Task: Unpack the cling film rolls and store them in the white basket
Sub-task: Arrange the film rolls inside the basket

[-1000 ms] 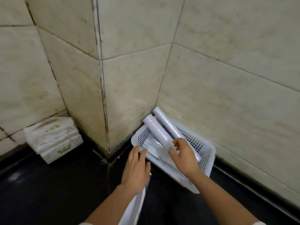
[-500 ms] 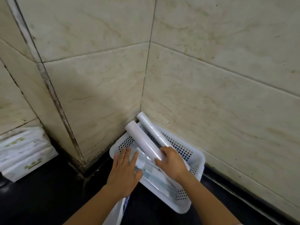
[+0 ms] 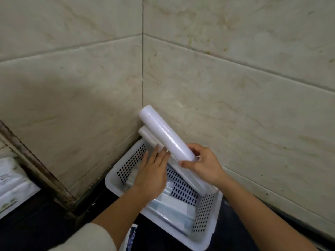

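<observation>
A white perforated basket (image 3: 204,215) sits on the dark counter in the tiled corner. My right hand (image 3: 204,164) grips the near end of a white cling film roll (image 3: 164,134), lifted and tilted up toward the corner. A second roll (image 3: 147,135) leans in the basket beneath it, its far end against the wall. My left hand (image 3: 153,173) lies flat and open over the basket, its fingertips near that second roll. Clear plastic-wrapped packs (image 3: 170,207) lie on the basket floor.
Tiled walls close in right behind and to the right of the basket. White wrapped packs (image 3: 12,185) are stacked on the counter at far left. A printed white package (image 3: 131,236) lies at the front edge under my left forearm.
The view has moved closer and to the right. My right hand has raised the roll it holds, above the other roll. My left hand has slid farther over the basket.
</observation>
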### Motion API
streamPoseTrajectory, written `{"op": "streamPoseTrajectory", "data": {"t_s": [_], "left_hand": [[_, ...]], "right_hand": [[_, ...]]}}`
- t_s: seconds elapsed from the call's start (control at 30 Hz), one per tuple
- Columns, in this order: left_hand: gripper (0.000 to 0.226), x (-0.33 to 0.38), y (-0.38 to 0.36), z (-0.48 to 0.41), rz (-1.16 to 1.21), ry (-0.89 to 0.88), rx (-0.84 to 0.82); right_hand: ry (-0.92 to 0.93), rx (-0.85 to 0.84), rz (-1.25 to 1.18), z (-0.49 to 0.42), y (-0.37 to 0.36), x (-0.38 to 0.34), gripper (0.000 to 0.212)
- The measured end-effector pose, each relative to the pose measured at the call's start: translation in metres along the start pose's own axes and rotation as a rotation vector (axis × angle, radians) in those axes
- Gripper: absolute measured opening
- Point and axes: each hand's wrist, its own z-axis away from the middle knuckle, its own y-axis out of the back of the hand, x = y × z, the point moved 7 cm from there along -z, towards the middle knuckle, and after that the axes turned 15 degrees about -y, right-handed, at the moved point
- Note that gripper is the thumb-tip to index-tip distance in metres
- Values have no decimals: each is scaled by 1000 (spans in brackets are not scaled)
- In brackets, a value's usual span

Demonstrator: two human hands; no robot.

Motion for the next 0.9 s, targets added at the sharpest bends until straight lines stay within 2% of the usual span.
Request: {"op": "streamPoseTrajectory", "data": {"t_s": [0.1, 0.2, 0.37, 0.5, 0.63, 0.7, 0.77, 0.9], "left_hand": [[72, -3, -5, -22, -52, -14, -67], [64, -4, 0, -23, -176, -9, -88], [48, -7, 14, -4, -271, -119, 111], [48, -14, 14, 2, -270, -155, 118], [47, -15, 13, 7, -284, -164, 141], [44, -14, 13, 10, -285, -167, 160], [41, -13, 15, 9, -267, -161, 168], [39, -10, 19, 7, -152, -145, 138]], "right_hand": [[29, 19, 30, -6, 0, -1, 46], [29, 37, 94, -15, -7, 7, 47], [-36, 23, 130, -21, -26, 28, 48], [-48, 85, 84, -20, -40, 37, 38], [36, 254, 118, -17, -45, 37, 30], [53, 234, 111, -18, -45, 35, 28], [58, 173, 160, -17, -45, 36, 37], [124, 35, 467, -3, -53, 49, 82]]}}
